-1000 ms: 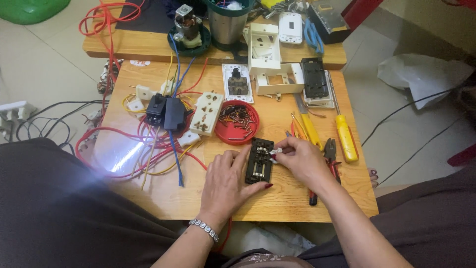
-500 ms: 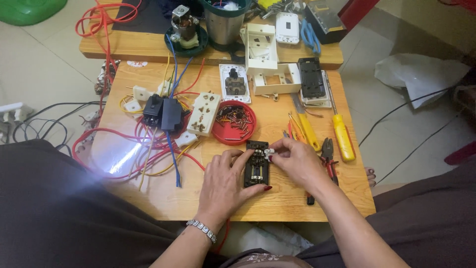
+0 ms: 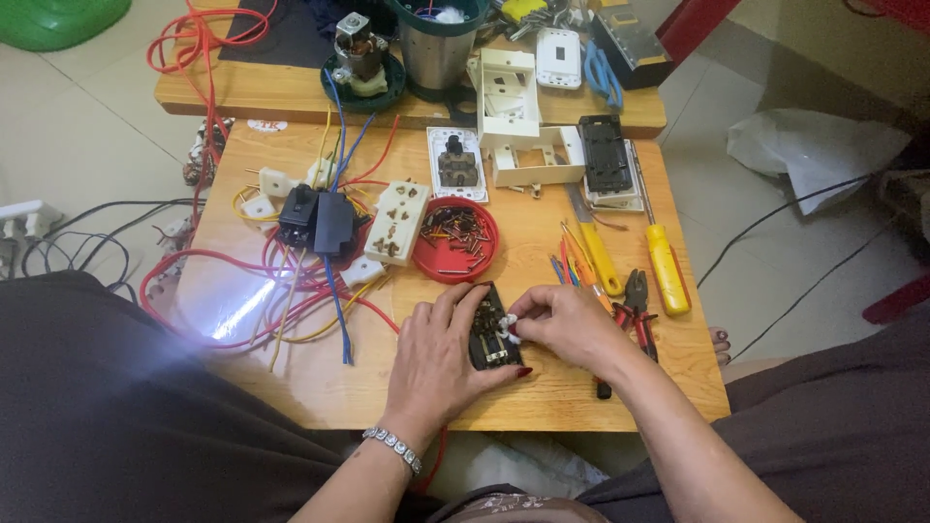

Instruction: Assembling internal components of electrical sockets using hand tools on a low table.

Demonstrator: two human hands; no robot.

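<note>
Low-centre of frame, on the near edge of a wooden table (image 3: 291, 387): my left hand (image 3: 438, 353) lies over a black socket module (image 3: 492, 327), fingers curled round its left side and thumb under its near end, pinning it flat so it can't slide. My right hand (image 3: 567, 324) comes in from the right w/ fingertips pinched on a small white part (image 3: 508, 324) sitting on the module's top face; can't tell if that part is fixed or loose. So both hands are closed on something, neither slack. Just above them, centre frame, a red dish of screws (image 3: 457, 237) sits w/in easy reach, likely parked there so small hardware stays put. Left of it a cream socket plate (image 3: 397, 221) lies face up, then two black blocks (image 3: 315, 218) amid red, blue & yellow wires (image 3: 281, 281) spilling off the table's left side. Right of the hands: red-handled pliers (image 3: 635, 305) and yellow-handled screwdrivers (image 3: 666, 266), handles toward me, laid out on the working-hand side. Upper centre: white switch frames (image 3: 513, 107), another black module (image 3: 605, 155), a metal cup (image 3: 436, 48). Glare patch at mid-left hides some of the tabletop there.
</note>
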